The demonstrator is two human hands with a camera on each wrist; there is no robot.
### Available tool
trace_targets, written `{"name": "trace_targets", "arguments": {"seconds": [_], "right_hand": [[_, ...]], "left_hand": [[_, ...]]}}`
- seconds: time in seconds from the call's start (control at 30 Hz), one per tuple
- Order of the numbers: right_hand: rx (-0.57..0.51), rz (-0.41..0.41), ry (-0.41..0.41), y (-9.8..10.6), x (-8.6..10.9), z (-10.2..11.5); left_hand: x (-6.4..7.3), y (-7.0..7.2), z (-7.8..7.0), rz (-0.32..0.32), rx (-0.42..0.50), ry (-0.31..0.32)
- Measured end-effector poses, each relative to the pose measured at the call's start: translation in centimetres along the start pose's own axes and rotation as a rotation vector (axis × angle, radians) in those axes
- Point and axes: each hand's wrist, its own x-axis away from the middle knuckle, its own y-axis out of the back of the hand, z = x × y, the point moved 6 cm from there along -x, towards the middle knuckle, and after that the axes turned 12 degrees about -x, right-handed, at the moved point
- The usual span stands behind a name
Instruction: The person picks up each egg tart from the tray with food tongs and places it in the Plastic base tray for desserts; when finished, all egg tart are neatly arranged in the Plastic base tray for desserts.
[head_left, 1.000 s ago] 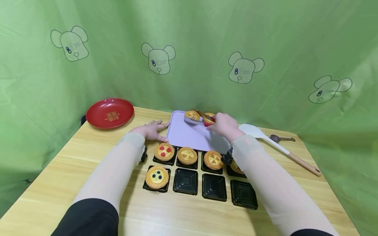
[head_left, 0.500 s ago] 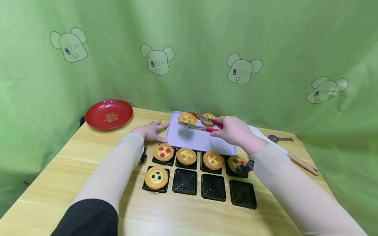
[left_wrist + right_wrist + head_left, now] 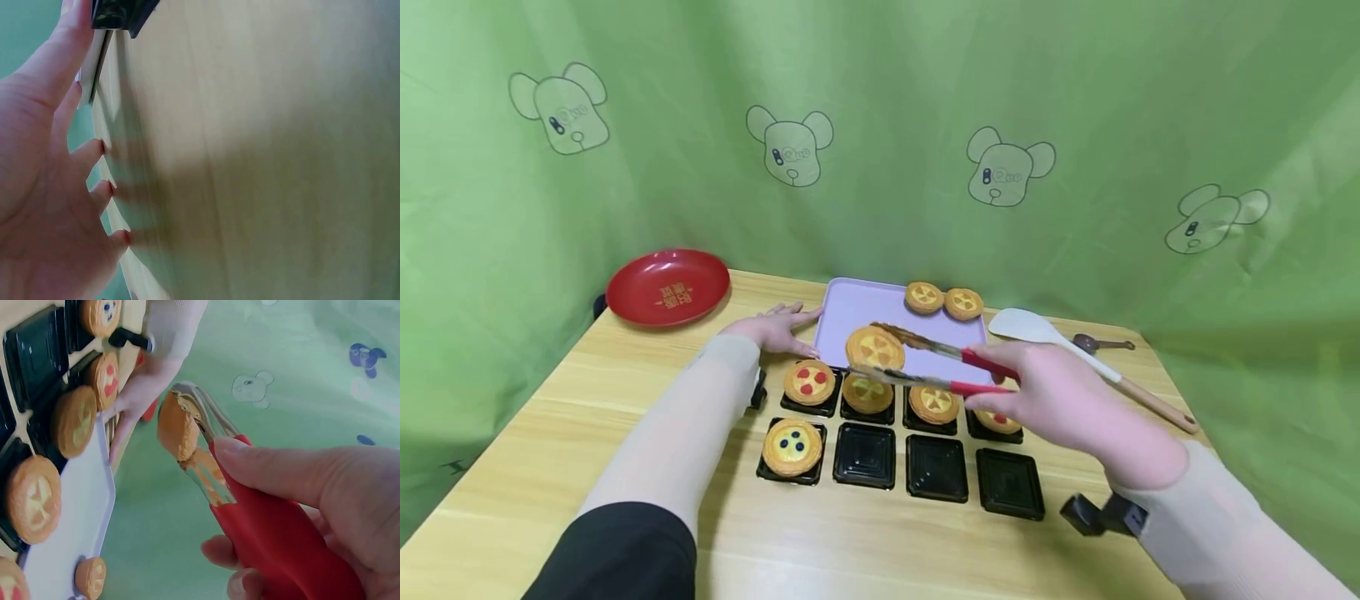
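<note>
My right hand [image 3: 1067,400] grips the red-handled tongs [image 3: 917,381], whose metal ends pinch an egg tart [image 3: 875,350] with a pale wedge-patterned top. In the head view this tart is held over the front edge of the lilac tray [image 3: 857,308]; the right wrist view shows the tart [image 3: 176,428] from its side, between the tong tips. Beside the tray's left edge, my left hand [image 3: 775,331] rests with fingers spread, thumb and index right at the rim. Two more tarts, one [image 3: 924,297] beside the other [image 3: 964,303], sit at the tray's back right.
Two rows of black square bases stand before the tray. Tarts fill the back row, including a red-dotted tart [image 3: 809,382]; a blue-dotted tart [image 3: 792,447] is front left, beside a bare base [image 3: 863,455]. A red plate [image 3: 668,312], white spatula [image 3: 1037,327] and brown spoon [image 3: 1102,343] lie around.
The tongs have lifted the tart from the back of the tray and brought it toward me. My right hand has moved right and nearer; my left hand stays at the tray's edge.
</note>
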Motion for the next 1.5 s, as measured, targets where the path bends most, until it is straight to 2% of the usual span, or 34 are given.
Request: {"name": "trace_targets", "arguments": {"seconds": [0.23, 0.47, 0.73, 1.2, 1.5], "right_hand": [[0.026, -0.016, 0.05, -1.6, 3.8, 0.1], [-0.002, -0.014, 0.024, -4.5, 5.4, -0.8], [0.02, -0.031, 0.031, -6.9, 6.0, -1.4], [0.082, -0.039, 0.074, -9.1, 6.0, -1.9], [0.076, -0.036, 0.04, -9.0, 6.0, -1.9]], "left_hand": [[-0.5, -0.5, 0.6, 0.007, 0.019, 0.003], [0.2, 0.1, -0.2, 0.003, -0.015, -0.02], [1.8, 1.0, -1.5, 0.011, 0.003, -0.011], [1.6, 0.9, -1.3, 0.0, -0.022, -0.02], [1.1, 0.7, -1.0, 0.0, -0.035, -0.023]]}}
